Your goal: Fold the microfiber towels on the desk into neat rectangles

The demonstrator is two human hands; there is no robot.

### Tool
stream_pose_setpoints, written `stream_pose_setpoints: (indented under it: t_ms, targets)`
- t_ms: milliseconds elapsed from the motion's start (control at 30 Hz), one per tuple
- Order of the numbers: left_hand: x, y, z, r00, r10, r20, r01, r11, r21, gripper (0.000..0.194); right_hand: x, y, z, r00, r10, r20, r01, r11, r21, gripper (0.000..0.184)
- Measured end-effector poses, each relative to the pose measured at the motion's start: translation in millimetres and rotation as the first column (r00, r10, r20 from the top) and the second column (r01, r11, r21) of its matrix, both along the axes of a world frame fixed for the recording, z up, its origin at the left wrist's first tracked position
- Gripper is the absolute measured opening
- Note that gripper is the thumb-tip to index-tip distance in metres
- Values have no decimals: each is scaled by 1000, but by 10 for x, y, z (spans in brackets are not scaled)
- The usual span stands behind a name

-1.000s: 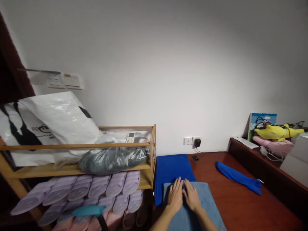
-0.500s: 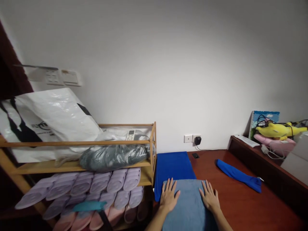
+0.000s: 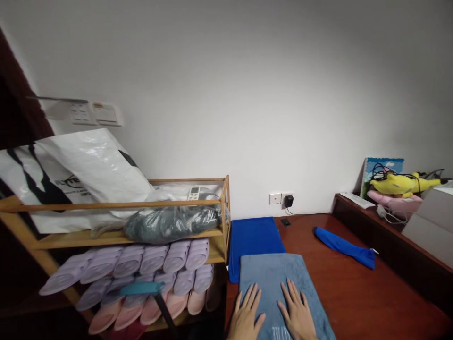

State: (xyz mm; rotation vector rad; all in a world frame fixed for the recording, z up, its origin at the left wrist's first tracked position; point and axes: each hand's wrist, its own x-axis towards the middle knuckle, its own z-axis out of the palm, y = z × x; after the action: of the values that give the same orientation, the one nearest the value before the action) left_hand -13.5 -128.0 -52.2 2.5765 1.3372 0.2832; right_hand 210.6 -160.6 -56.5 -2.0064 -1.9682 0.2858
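- The grey-blue towel [image 3: 272, 269] is spread flat in front of the person, on the red-brown desk [image 3: 354, 293]; I take my bearings from it.
- The left hand [image 3: 246, 314] lies palm down along the towel's left edge, fingers fanned well apart, thumb out toward the middle, gripping nothing.
- The right hand [image 3: 297, 311] rests palm down on the towel's right half, its fingers straight and a little parted, thumb angled inward; it has hold of nothing either.
- Between the two hands, near the bottom of what I can see of the towel, runs some pale lettering [image 3: 281, 333], too small to read.
- Just beyond the towel's far edge, and partly overlapped by it, lies a folded bright blue cloth [image 3: 257, 236].
- To the right of the towel, well apart from it, a long, narrow blue bundle [image 3: 343, 248] lies slantwise.
- Farther right of the towel, on a raised dark ledge [image 3: 378, 236], sits a yellow plush toy [image 3: 399, 184] on top of something pink.
- Left of the towel stands a wooden rack [image 3: 123, 206] with rows of lilac slippers [image 3: 177, 255].
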Motion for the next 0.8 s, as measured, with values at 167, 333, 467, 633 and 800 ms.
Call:
stream_pose_setpoints:
  t_ms: [167,333,467,633,800]
  targets:
    - [-28,-18,108,1000,16,-3,-16,999,35,60,15,6,58,1000,-3,11,3,1000,-11,61]
    - [35,-72,264,1000,30,6,-29,996,-89,61,-1,-4,39,999,0,47,-2,999,49,60]
    - [110,16,467,994,99,41,-85,961,-262,64,-10,-19,11,996,-43,84,32,991,133,59]
    - [-110,108,649,974,146,171,-106,969,-223,50,191,-222,0,989,-131,69,116,975,187,57]
    - [-579,-64,269,864,335,377,-375,926,37,50,582,-549,-170,992,-101,71,92,988,127,61]
